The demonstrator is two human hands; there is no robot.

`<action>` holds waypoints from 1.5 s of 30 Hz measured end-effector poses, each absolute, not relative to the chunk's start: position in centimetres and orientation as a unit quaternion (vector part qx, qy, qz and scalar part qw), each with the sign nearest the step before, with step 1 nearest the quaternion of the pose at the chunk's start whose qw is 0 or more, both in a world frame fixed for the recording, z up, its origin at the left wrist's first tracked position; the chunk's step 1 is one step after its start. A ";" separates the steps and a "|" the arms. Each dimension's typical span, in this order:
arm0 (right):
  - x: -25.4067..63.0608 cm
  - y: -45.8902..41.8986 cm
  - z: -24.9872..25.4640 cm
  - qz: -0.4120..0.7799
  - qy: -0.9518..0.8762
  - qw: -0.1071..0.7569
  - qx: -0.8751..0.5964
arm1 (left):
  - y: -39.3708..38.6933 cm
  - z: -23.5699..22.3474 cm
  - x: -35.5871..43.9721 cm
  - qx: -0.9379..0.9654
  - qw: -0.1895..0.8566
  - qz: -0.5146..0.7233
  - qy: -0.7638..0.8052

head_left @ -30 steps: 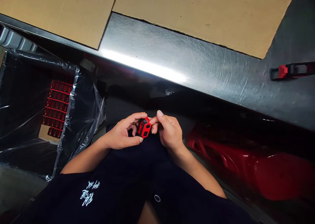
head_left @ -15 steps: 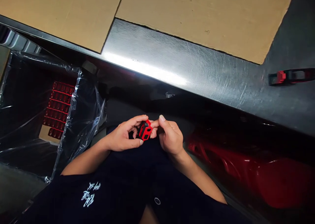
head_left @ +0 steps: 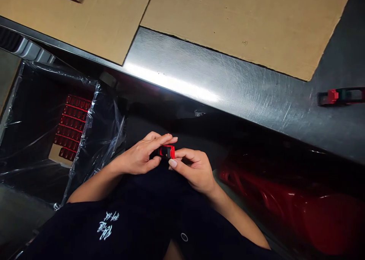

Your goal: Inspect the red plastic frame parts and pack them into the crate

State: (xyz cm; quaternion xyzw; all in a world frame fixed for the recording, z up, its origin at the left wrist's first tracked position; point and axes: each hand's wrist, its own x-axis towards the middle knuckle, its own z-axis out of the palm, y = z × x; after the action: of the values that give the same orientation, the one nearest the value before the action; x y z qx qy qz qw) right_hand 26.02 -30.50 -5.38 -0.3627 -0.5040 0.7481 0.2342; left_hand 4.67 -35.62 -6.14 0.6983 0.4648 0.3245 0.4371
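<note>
Now the small red plastic block (head_left: 167, 151) has been turned, so its thin side faces up.

Its long side runs left to right, with a dark end on the left, and it sits between the two hands above the person's lap. The right hand (head_left: 196, 170) pinches the right end with thumb and fingers. The left hand (head_left: 139, 157) has its long, flat fingers along the far side, and it is hard to tell if they grip. Far off, a flat brown cardboard sheet (head_left: 242, 24) lies on a scratched steel table (head_left: 228, 77). On the left, rows of red pieces (head_left: 72, 123) sit behind clear plastic wrap (head_left: 110, 138). On the near right is a big shiny red shape (head_left: 285, 210).
</note>
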 end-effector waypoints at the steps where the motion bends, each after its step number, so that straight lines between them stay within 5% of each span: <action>1: 26.0 -30.6 -5.4 0.736 -0.517 0.245 -0.361 | -35.7 -6.1 4.5 0.688 0.442 0.325 0.475; 10: 25.4 -31.1 -6.2 0.694 -0.560 0.293 -0.345 | -37.2 -5.1 6.4 0.509 0.474 0.407 0.592; 33: 26.3 -29.6 -6.5 0.701 -0.507 0.301 -0.401 | -36.5 -5.8 7.2 0.633 0.315 0.378 0.597; 45: 25.2 -29.9 -5.5 0.656 -0.578 0.294 -0.386 | -36.8 -8.2 7.4 0.729 0.096 0.391 0.553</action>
State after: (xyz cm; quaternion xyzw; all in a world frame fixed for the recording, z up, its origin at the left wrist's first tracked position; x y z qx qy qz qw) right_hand 25.23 -29.94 -5.48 -0.3861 -0.5782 0.6558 0.2944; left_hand 7.44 -36.76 -8.23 0.7292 0.5532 0.3912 0.0958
